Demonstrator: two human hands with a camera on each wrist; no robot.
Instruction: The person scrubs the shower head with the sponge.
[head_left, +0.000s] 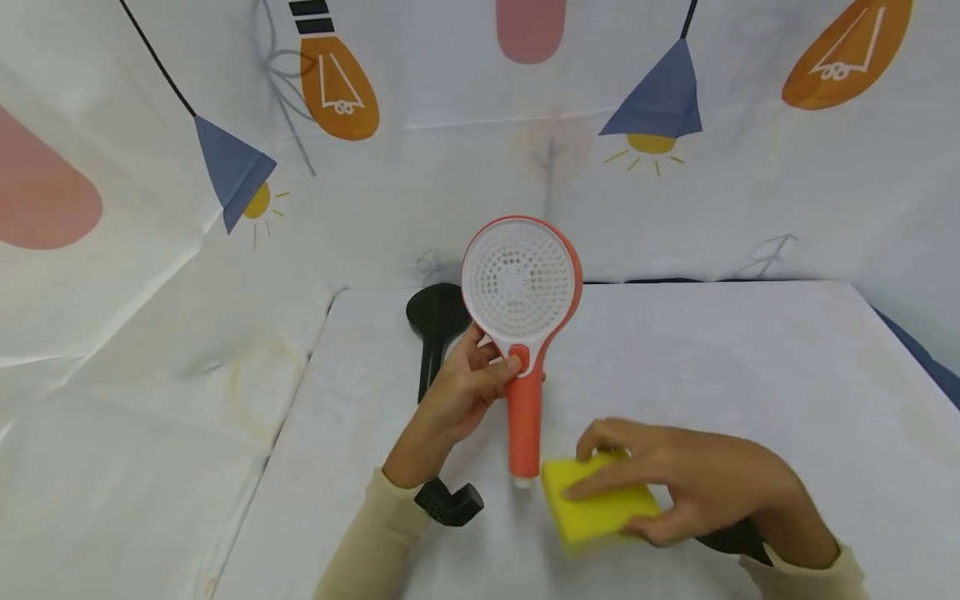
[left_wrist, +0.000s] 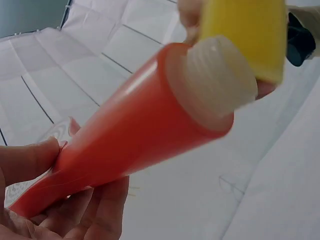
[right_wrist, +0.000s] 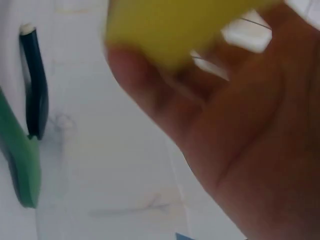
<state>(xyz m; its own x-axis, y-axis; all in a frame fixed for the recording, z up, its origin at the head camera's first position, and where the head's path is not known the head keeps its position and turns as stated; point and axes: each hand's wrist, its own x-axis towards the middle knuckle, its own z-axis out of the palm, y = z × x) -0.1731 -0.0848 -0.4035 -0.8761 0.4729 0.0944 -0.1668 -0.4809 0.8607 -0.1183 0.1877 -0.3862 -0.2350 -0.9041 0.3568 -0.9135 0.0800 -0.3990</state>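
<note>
My left hand [head_left: 468,387] grips an orange and white shower head [head_left: 522,283] upright, its round perforated face toward me. The thumb lies on the orange button below that face. In the left wrist view, the handle's pale threaded end [left_wrist: 220,75] points up. Low and to the right, my right hand [head_left: 682,479] holds a yellow sponge [head_left: 596,500] between thumb and fingers. The sponge is just beside the lower end of the handle in the head view, blurred at its lower edge.
A dark shower head [head_left: 438,312] lies on the white table [head_left: 750,358] behind my left hand. In the right wrist view, a dark handle with a pale tip [right_wrist: 35,80] and a green piece [right_wrist: 22,165] show at the left. A printed white sheet [head_left: 450,167] hangs behind the table.
</note>
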